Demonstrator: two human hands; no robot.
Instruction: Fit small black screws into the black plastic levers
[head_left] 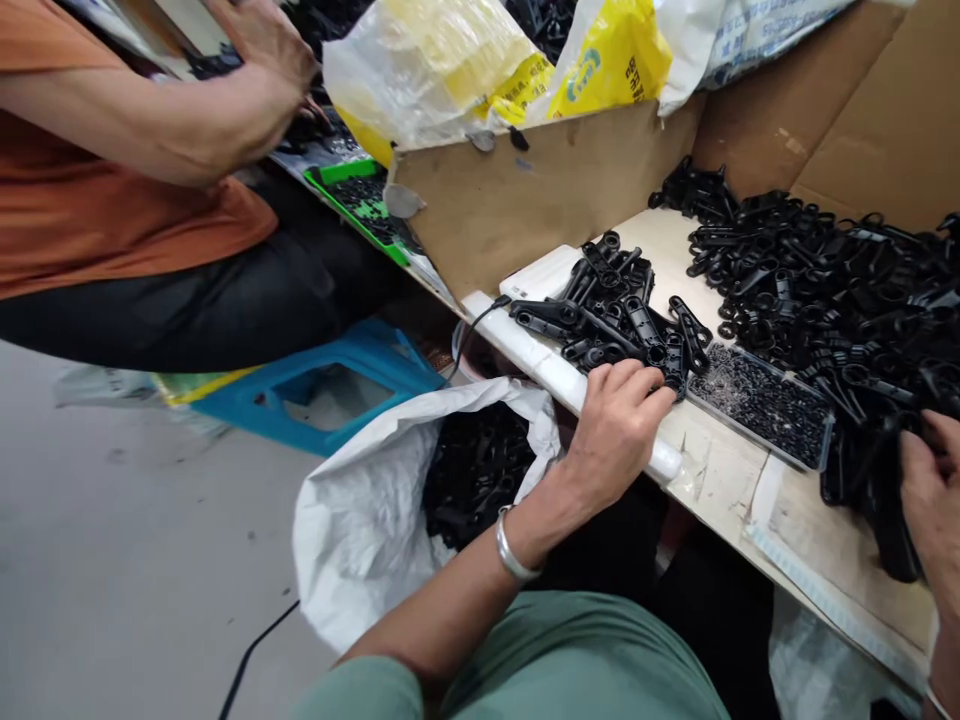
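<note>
My left hand (619, 425) is at the near edge of a small pile of black plastic arm-shaped parts (600, 310). Its fingers are curled down on a black plastic part (673, 365) there, and the fingertips are partly hidden. At the right edge of the view, my right hand (934, 490) is closed against a dark, slightly blurred black plastic part (889, 500); part of the hand is cut off by the frame. Between the hands lies a clear shallow box (829, 440) of tiny black pieces.
A large heap of black parts (847, 290) fills the right side, beside cardboard walls (540, 190). Below the bench edge (551, 360) stands an open white sack (360, 520) holding black parts. A blue stool (322, 375), a green tray (352, 205) and a seated co-worker (135, 190) are on the left.
</note>
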